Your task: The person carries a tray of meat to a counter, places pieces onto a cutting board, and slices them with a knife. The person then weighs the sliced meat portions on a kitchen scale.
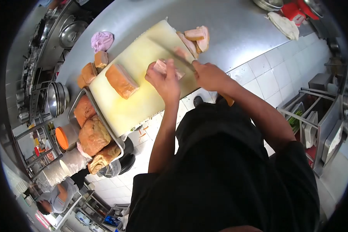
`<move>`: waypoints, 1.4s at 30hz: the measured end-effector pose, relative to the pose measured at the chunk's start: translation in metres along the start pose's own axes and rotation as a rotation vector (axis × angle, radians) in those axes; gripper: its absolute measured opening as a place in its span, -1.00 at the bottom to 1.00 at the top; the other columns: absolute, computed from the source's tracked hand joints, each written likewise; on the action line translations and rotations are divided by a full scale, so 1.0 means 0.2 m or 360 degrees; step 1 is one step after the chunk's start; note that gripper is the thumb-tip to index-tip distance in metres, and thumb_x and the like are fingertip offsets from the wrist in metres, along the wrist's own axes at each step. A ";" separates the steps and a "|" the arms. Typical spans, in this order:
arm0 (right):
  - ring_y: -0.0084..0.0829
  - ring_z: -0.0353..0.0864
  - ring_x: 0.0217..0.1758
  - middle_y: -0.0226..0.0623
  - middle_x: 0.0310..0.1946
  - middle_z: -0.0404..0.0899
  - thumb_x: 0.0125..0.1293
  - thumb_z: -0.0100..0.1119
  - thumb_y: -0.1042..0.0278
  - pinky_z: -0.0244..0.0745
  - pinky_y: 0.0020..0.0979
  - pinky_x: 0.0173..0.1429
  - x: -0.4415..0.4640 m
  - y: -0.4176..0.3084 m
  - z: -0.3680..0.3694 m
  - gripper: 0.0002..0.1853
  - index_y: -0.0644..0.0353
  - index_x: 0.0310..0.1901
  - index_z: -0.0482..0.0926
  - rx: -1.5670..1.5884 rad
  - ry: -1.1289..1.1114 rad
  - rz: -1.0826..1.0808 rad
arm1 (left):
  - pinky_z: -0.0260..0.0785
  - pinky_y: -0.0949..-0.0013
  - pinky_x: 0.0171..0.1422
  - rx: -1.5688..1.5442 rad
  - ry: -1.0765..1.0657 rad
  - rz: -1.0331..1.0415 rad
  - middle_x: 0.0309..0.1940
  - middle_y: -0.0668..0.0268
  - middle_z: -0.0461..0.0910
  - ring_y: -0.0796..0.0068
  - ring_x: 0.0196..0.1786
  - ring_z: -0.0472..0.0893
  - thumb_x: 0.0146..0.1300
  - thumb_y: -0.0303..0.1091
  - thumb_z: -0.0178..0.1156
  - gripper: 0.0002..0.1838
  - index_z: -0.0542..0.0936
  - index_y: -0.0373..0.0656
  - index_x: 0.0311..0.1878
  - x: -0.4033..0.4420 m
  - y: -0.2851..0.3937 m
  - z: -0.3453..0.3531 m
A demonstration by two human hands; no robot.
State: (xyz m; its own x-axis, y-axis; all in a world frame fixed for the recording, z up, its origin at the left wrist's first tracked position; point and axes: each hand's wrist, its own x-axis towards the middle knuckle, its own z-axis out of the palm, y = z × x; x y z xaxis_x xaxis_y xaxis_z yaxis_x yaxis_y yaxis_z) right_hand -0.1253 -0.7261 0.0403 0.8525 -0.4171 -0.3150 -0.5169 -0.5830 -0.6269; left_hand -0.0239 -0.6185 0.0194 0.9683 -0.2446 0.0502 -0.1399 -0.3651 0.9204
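Note:
My left hand (166,86) is closed around a cut piece of pork belly (161,66) near the right side of the cutting board (143,56). A knife (164,47), its long blade blurred, is gripped in my right hand (212,78). The blade reaches over the board, just beyond the pork in my left hand. A pinkish patch, perhaps a smaller piece of meat (180,52), shows beside the blade. To the left, a thick slab of browned pork belly (120,81) lies on the board. Several pale pork pieces (197,38) rest by its far right edge.
A metal tray (119,144) of large browned meat chunks (94,135) adjoins the board's left end. Smaller chunks (88,73) and a purple cloth (102,40) lie past the board. Another person (63,195) is at lower left. Tiled floor (268,73) and a metal rack (317,127) are right.

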 end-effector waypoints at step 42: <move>-0.63 0.34 -0.67 -0.43 -0.65 0.35 0.40 -0.03 0.34 0.34 -0.51 -0.56 -1.46 1.70 -1.15 -0.80 0.26 -0.05 0.42 0.1602 0.1543 0.0790 | 0.37 0.19 0.23 0.0954 -0.1276 0.1515 0.12 -0.02 0.55 0.06 0.18 0.54 -0.05 0.24 0.30 -0.14 0.46 -0.18 0.24 -0.10 2.02 2.92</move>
State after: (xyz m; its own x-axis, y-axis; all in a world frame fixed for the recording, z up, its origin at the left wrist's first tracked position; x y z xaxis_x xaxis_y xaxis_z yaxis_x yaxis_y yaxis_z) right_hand -0.5683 -0.9630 0.0837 0.0171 -0.9517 -0.3066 -0.1177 0.3026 -0.9458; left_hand -0.2206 -1.2859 0.1631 0.0963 -0.9859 0.1366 -0.9388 -0.0444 0.3415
